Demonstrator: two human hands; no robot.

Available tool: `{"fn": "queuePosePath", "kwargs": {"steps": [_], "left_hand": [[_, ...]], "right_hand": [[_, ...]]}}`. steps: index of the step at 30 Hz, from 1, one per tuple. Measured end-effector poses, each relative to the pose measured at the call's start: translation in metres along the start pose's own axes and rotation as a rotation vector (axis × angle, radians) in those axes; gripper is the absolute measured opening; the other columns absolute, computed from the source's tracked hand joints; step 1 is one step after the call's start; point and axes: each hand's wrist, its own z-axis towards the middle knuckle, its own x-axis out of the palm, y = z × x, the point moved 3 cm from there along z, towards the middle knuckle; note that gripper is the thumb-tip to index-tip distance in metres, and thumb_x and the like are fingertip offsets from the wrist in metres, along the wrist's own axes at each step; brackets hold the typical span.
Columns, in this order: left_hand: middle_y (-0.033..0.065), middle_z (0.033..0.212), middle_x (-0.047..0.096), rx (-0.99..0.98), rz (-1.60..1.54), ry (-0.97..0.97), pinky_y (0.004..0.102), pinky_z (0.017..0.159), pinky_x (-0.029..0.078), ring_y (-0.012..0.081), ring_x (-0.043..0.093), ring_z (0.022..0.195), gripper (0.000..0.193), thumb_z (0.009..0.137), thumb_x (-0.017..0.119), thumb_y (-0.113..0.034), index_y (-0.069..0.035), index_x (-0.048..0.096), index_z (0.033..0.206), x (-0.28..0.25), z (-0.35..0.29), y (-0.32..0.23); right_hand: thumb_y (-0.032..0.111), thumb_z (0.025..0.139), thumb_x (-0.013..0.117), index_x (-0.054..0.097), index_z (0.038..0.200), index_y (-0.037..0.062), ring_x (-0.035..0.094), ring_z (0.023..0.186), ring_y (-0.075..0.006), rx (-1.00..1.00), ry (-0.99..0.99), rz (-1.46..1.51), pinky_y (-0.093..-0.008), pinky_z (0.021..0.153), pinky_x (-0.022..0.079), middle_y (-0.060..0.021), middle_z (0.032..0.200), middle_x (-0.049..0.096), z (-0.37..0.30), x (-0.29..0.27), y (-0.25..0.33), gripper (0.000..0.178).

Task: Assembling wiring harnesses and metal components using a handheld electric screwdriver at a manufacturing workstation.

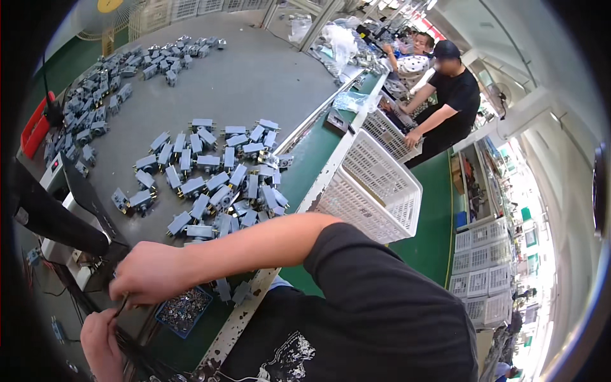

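At the lower left, my right hand (149, 272) is closed with fingertips pointing down, and my left hand (100, 337) is pinched just below it. A thin dark strip (121, 305) runs between the fingertips of both; its kind is too small to tell. Beside my right wrist is a blue tray (208, 305) of small metal parts. Beyond my right forearm lies a loose pile of grey box-shaped components (219, 179) with brass-coloured pins. A black cylindrical device (60, 219) stands to the left of my hands.
More grey components (102, 95) spread along the far left, near a red bin (36, 130). White plastic crates (372, 184) stand beyond the bench edge at right. A person in a black cap (455, 89) grips one crate; another person (410, 63) is behind. Cables (121, 340) run beneath my hands.
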Motion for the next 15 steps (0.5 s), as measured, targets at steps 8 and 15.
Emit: {"fn": "queuePosePath", "kwargs": {"steps": [8,15], "left_hand": [[0.0119,0.087,0.055,-0.366,-0.295,-0.172,0.0332,0.076,0.044,0.0248,0.054,0.080,0.003,0.099,0.054,0.003,0.003,0.057,0.098,0.024,-0.008,0.022],[0.0098,0.086,0.053,-0.084,-0.140,-0.063,0.0314,0.073,0.043,0.0217,0.051,0.078,0.006,0.094,0.059,0.005,0.002,0.054,0.096,0.017,-0.009,0.008]], "right_hand": [[0.017,0.085,0.080,0.064,0.118,0.0052,0.069,0.090,-0.0331,0.040,-0.806,0.424,-0.0410,0.074,0.055,-0.0120,0.099,0.066,0.002,-0.003,0.018,0.039],[0.015,0.091,0.062,0.072,0.104,-0.0006,0.073,0.081,-0.0238,0.306,0.094,1.181,-0.0364,0.073,0.056,-0.0133,0.084,0.075,0.007,0.009,0.000,0.023]]}}
